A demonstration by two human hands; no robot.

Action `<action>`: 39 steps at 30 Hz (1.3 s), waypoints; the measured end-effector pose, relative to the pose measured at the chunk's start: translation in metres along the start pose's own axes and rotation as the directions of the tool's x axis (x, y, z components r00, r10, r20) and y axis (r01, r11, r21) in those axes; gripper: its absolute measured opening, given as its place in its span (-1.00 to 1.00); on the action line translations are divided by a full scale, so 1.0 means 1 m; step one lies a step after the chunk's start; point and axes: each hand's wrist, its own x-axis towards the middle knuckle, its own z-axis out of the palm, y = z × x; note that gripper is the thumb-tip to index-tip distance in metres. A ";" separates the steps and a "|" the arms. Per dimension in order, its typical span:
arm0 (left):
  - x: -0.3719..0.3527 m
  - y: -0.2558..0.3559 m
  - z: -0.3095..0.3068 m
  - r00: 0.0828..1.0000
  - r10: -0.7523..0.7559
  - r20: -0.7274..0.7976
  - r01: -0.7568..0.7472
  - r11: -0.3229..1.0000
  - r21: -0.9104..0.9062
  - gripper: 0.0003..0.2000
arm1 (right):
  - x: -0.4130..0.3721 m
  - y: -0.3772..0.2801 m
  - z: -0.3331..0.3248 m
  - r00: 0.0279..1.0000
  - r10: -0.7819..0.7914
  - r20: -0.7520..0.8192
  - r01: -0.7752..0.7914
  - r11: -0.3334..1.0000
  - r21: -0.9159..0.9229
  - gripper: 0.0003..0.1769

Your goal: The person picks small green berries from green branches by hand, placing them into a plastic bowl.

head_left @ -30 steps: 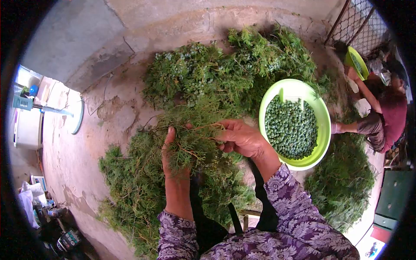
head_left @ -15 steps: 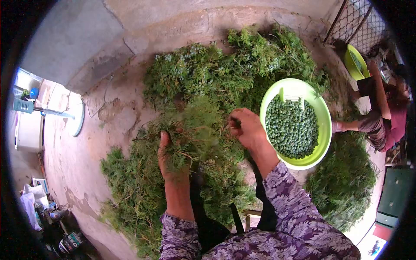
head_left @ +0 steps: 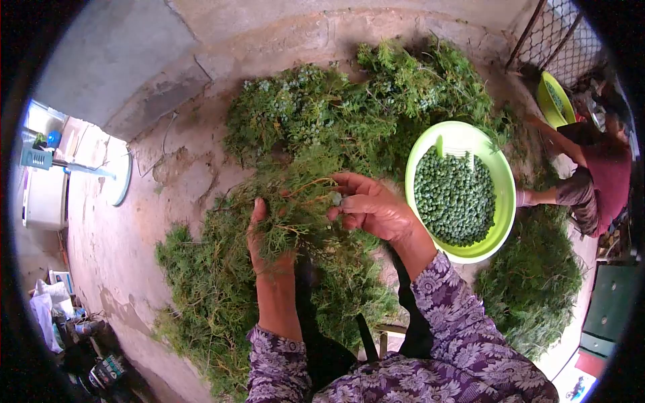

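Observation:
My left hand (head_left: 263, 238) is closed around a feathery evergreen sprig (head_left: 295, 208), whose foliage hides most of the fingers. At the sprig's right side, my right hand (head_left: 376, 207) has its thumb and fingers bent around a small pale-green cone (head_left: 336, 199). A lime-green basin (head_left: 505, 201) stands just right of that hand, holding a heap of round green cones (head_left: 453, 198). Below the left hand lies a pile of green branches (head_left: 208, 302).
Cone-bearing branches (head_left: 295, 114) lie along the wall ahead. Another leafy pile (head_left: 531, 282) is right of the basin. At far right sits a person in a maroon top (head_left: 608, 178), near a second green basin (head_left: 570, 111). A fan (head_left: 121, 178) stands at left.
My right hand has moved left and turned, from beside the basin to the sprig, its fingers reaching a cone. The left hand stays on the sprig. The other person's arm has shifted away from their basin.

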 end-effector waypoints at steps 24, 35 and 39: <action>0.001 -0.006 -0.009 0.998 -0.017 0.055 0.017 1.000 0.005 -0.76 | -0.016 -0.016 0.006 0.964 0.240 -0.117 -0.264 0.792 -0.551 -0.86; 0.004 0.004 -0.013 0.997 0.076 0.024 -0.073 0.994 -0.079 -0.73 | -0.016 -0.023 -0.023 0.955 -0.051 -0.294 -0.017 0.974 -0.225 -0.73; 0.010 -0.001 -0.018 0.999 0.033 0.035 -0.031 0.998 -0.052 -0.72 | -0.010 -0.013 -0.005 0.985 0.072 -0.154 -0.109 0.963 -0.248 -0.66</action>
